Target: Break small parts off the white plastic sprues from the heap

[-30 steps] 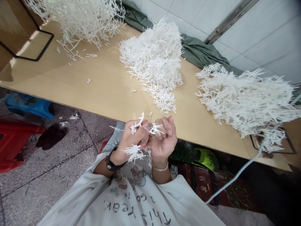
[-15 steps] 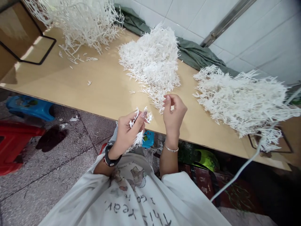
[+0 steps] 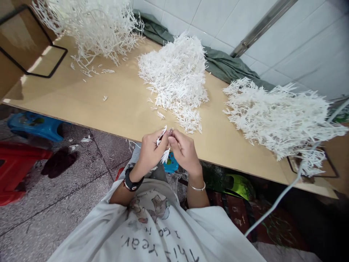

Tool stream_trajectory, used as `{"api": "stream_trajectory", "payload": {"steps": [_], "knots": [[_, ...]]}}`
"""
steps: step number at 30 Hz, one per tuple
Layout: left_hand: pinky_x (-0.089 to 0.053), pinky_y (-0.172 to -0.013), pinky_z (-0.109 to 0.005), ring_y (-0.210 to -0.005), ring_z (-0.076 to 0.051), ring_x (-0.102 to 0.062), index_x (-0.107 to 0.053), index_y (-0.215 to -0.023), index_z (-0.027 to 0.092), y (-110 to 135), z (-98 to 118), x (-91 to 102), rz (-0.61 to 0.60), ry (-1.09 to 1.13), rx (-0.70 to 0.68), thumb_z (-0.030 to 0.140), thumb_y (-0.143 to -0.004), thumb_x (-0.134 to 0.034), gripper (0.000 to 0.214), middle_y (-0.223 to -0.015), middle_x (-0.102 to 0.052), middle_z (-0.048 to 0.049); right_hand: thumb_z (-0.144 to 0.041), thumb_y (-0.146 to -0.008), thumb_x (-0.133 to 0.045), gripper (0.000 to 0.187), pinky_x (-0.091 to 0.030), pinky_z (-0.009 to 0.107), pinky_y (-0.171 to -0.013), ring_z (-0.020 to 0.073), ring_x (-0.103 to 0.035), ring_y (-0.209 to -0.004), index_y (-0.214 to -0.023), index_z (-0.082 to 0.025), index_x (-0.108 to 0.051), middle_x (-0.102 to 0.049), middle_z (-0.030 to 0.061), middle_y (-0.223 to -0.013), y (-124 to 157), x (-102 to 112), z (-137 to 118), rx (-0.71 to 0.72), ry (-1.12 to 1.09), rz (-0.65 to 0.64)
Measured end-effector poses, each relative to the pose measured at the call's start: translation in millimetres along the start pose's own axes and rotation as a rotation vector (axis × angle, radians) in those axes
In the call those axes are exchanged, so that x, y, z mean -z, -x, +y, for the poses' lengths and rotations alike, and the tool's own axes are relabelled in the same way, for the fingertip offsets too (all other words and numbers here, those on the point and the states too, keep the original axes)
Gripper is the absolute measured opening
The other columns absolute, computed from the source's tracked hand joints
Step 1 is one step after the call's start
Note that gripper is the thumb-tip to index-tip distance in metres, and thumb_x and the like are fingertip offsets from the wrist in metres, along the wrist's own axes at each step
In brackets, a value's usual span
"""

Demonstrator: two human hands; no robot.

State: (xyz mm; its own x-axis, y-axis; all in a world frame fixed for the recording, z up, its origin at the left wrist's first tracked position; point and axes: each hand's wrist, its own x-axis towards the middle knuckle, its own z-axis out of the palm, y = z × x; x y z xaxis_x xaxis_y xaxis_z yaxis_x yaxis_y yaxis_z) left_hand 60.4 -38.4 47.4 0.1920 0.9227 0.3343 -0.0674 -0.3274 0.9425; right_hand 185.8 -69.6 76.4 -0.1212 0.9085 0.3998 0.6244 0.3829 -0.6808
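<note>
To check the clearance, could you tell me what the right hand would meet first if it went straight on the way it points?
Probably the white branched sprig held in the left hand, just ahead of the right hand's fingertips; depth is unclear here, so they may already touch.

Right hand (image 3: 184,153) back from white sprig pile (image 3: 174,72), apparently meeting left hand (image 3: 149,154).

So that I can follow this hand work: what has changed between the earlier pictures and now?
The right hand moved out to the middle white pile, then came back to the left hand, and the two hands now meet around the small white sprig that the left hand holds. The left hand kept its hold. The piles on the wooden table stayed in place.
</note>
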Motion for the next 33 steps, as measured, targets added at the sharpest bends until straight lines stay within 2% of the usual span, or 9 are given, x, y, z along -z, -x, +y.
{"api": "stream_trajectory", "payload": {"steps": [4,7,9,15,19,23,27,29,33], "knots": [[-0.02,-0.044,-0.021,-0.045,-0.005,-0.027,-0.039,-0.052,0.016,2.2,6.5,2.6,-0.136,0.377,0.213,0.044,-0.084,-0.062,0.049,-0.047,-0.03,0.0065,-0.036,-0.092,-0.052,0.043,-0.023,0.024,-0.046,0.007,-0.029,-0.045,-0.055,-0.018,-0.04,-0.031,-0.0056,-0.05,9.7,0.7,-4.1,-0.059,-0.223,-0.012],[-0.022,-0.038,-0.018,-0.036,-0.003,-0.023,-0.037,-0.05,0.016,5.8,15.0,2.0,-0.415,0.81,0.466,0.046,-0.078,-0.068,0.051,-0.041,-0.026,0.0088,-0.038,-0.088,-0.057,0.043,-0.018,0.022,-0.039,0.0052,-0.025,-0.038,-0.053,-0.018,-0.045,-0.034,-0.0059,-0.044,17.9,-3.0,-4.0,-0.112,-0.684,-0.047],[-0.023,-0.034,-0.015,-0.033,-0.001,-0.02,-0.036,-0.05,0.016,10.4,21.8,-0.8,-0.499,0.952,0.548,0.045,-0.075,-0.071,0.052,-0.039,-0.023,0.0104,-0.039,-0.087,-0.058,0.045,-0.014,0.02,-0.034,0.0039,-0.021,-0.033,-0.05,-0.018,-0.043,-0.03,-0.0072,-0.04,22.4,-8.0,-5.6,-0.143,-0.947,-0.02],[-0.018,-0.023,-0.012,-0.023,0.0,-0.011,-0.037,-0.05,0.017,20.2,31.0,-10.3,-0.437,1.193,0.596,0.037,-0.072,-0.075,0.048,-0.034,-0.022,0.0129,-0.04,-0.084,-0.06,0.044,-0.009,0.017,-0.023,0.0021,-0.009,-0.023,-0.051,-0.02,-0.039,-0.018,-0.0119,-0.035,20.2,-12.5,-17.1,-0.162,-1.274,-0.008],[-0.01,-0.021,-0.013,-0.022,0.0,-0.004,-0.021,-0.041,0.018,11.1,25.3,-2.4,-0.301,1.283,0.426,0.043,-0.069,-0.074,0.065,-0.026,-0.01,0.0115,-0.037,-0.087,-0.051,0.048,-0.013,0.017,-0.026,0.0039,-0.005,-0.028,-0.053,-0.021,-0.022,-0.008,-0.0116,-0.038,12.8,-4.9,-22.0,0.013,-1.359,0.221],[-0.021,-0.027,-0.013,-0.025,0.0,-0.014,-0.026,-0.043,0.017,1.3,25.0,9.9,-0.144,1.08,0.351,0.038,-0.076,-0.071,0.06,-0.031,-0.02,0.0103,-0.038,-0.093,-0.044,0.041,-0.027,0.02,-0.039,0.0073,-0.023,-0.039,-0.058,-0.021,-0.032,-0.023,-0.0075,-0.048,1.6,1.8,-14.6,-0.012,-0.905,0.343],[-0.029,-0.034,-0.015,-0.029,-0.001,-0.029,-0.04,-0.051,0.016,0.9,23.3,12.8,-0.07,0.88,0.348,0.042,-0.08,-0.069,0.049,-0.041,-0.033,0.0089,-0.034,-0.094,-0.044,0.017,-0.042,0.029,-0.066,0.0135,-0.047,-0.067,-0.083,-0.021,-0.048,-0.048,0.0007,-0.075,-25.1,15.1,23.8,-0.08,-0.071,0.492],[-0.031,-0.037,-0.017,-0.032,-0.002,-0.033,-0.04,-0.054,0.016,2.1,20.2,10.7,-0.086,0.825,0.342,0.044,-0.083,-0.065,0.047,-0.044,-0.034,0.0082,-0.03,-0.087,-0.052,0.011,-0.043,0.04,-0.084,0.0212,-0.052,-0.089,-0.092,-0.02,-0.05,-0.054,0.0069,-0.089,-37.6,22.8,47.4,-0.163,0.313,0.436],[-0.031,-0.04,-0.018,-0.039,-0.004,-0.035,-0.04,-0.062,0.018,1.2,17.5,3.8,-0.167,0.821,0.342,0.057,-0.086,-0.055,0.048,-0.05,-0.036,0.0065,-0.026,-0.086,-0.053,0.014,-0.039,0.046,-0.095,0.0263,-0.051,-0.105,-0.096,-0.018,-0.055,-0.058,0.0124,-0.103,-42.9,27.4,66.1,-0.137,0.485,0.401]]}}
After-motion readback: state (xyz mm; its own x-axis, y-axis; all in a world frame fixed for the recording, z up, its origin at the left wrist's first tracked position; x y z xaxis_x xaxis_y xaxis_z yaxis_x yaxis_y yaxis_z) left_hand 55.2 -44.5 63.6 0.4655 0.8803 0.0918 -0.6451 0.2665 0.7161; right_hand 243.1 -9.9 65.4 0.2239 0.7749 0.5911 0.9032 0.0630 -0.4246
